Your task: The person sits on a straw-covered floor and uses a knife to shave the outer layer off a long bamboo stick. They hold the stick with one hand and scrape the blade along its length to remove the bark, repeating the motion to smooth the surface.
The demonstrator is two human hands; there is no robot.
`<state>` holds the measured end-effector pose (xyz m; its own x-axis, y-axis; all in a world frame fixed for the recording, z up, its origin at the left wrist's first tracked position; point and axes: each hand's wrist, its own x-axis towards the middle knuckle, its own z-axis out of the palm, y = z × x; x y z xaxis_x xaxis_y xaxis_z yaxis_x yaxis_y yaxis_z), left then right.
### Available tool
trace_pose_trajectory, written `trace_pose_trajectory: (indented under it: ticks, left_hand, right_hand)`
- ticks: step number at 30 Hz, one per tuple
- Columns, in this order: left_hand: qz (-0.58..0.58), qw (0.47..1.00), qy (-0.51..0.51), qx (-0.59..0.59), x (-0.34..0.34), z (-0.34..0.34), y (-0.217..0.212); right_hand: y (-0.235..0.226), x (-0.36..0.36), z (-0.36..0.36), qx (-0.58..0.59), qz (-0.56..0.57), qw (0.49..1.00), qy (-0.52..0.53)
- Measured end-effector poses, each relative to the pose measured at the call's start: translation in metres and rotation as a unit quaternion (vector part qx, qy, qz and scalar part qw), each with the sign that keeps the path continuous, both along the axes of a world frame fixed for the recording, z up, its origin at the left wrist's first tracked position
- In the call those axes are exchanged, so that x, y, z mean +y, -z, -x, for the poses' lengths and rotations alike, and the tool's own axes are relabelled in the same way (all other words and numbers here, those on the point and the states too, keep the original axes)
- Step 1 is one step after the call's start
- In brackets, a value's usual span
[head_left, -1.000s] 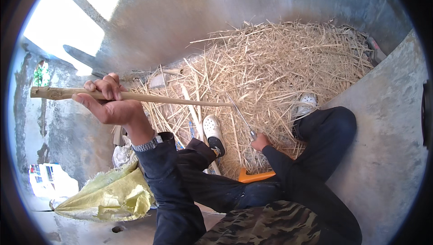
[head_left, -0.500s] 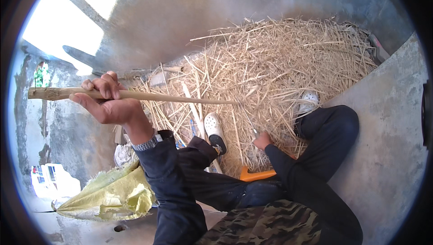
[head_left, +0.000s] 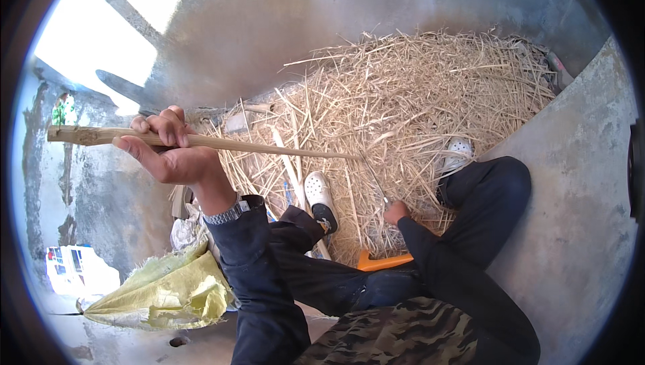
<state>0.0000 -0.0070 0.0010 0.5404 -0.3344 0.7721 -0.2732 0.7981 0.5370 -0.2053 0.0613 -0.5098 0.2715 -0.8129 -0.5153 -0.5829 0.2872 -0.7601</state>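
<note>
My left hand (head_left: 168, 153) is raised at the left and grips a long pale bamboo strip (head_left: 222, 143) that runs level from the left edge to a thin tip near the middle. My right hand (head_left: 395, 212) is low by my knees, fingers closed on something small and metallic at the strip's thin end; what it is stays unclear. In front of me lies a big pile of dry split bamboo and straw (head_left: 416, 103). My feet in white clogs (head_left: 321, 197) rest on the pile.
A yellow-green woven sack (head_left: 161, 291) lies crumpled at the lower left. An orange object (head_left: 383, 261) shows between my legs. Grey concrete walls (head_left: 578, 190) close in at the right and behind the pile. A bright opening is at the upper left.
My left hand has kept its grip and shifted the strip only slightly. My left foot has drawn a little closer. The right hand stays by the knee.
</note>
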Motion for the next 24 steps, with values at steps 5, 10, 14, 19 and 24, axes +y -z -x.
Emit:
trace_pose_trajectory:
  ticks: [5, 10, 14, 19, 24]
  left_hand:
    - [0.001, 0.999, -0.033, 0.025, 0.007, -0.015, 0.003]
    - [0.000, 0.999, -0.034, 0.030, 0.007, -0.015, 0.002]
    - [0.005, 0.999, -0.032, 0.034, 0.005, -0.012, 0.002]
    - [-0.009, 0.994, -0.095, 0.052, 0.014, -0.021, 0.004]
    - [-0.065, 0.984, -0.150, 0.071, 0.027, -0.028, 0.006]
  right_hand:
    - [-0.101, -0.005, -0.015, -0.066, 0.029, 0.997, -0.031]
    - [-0.077, -0.008, -0.003, -0.005, 0.089, 0.993, -0.079]
    - [0.026, -0.010, 0.025, 0.107, 0.010, 0.988, -0.108]
    - [-0.042, -0.015, 0.004, -0.071, -0.196, 0.978, -0.004]
    - [-0.081, -0.017, 0.021, -0.219, -0.297, 0.927, 0.067]
